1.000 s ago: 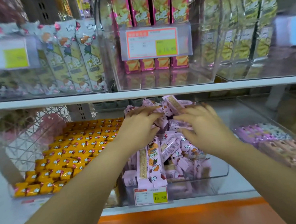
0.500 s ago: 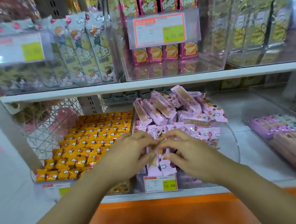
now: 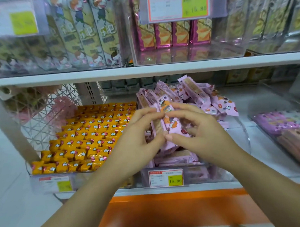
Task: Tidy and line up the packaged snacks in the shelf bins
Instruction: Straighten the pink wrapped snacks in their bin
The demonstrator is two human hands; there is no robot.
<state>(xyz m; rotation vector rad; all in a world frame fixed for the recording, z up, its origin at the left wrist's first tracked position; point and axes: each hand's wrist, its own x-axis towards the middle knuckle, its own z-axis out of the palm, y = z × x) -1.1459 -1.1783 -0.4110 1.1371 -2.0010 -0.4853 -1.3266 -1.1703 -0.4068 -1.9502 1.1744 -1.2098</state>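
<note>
A clear bin (image 3: pixel 242 162) on the lower shelf holds a loose heap of pink wafer packets (image 3: pixel 197 95), piled high at the back. Over the bin's front half, my left hand (image 3: pixel 138 140) and my right hand (image 3: pixel 200 135) together hold a small bunch of pink packets (image 3: pixel 170 122) standing upright between them. Fingers and thumbs of both hands curl round the bunch from either side, and the two thumbs meet at its lower edge. More pink packets (image 3: pixel 176 158) lie flat under the hands.
Left of the pink bin, a bin of orange packets (image 3: pixel 87 134) lies in neat rows. A bin of purple packets (image 3: pixel 285 123) sits at the right. A price label (image 3: pixel 165 178) hangs on the bin front. Upper shelf (image 3: pixel 143 70) bins hold upright boxes.
Both hands came forward from the back of the heap to the bin's front, gathered a few pink packets and raised them upright between them. The camera moved closer.
</note>
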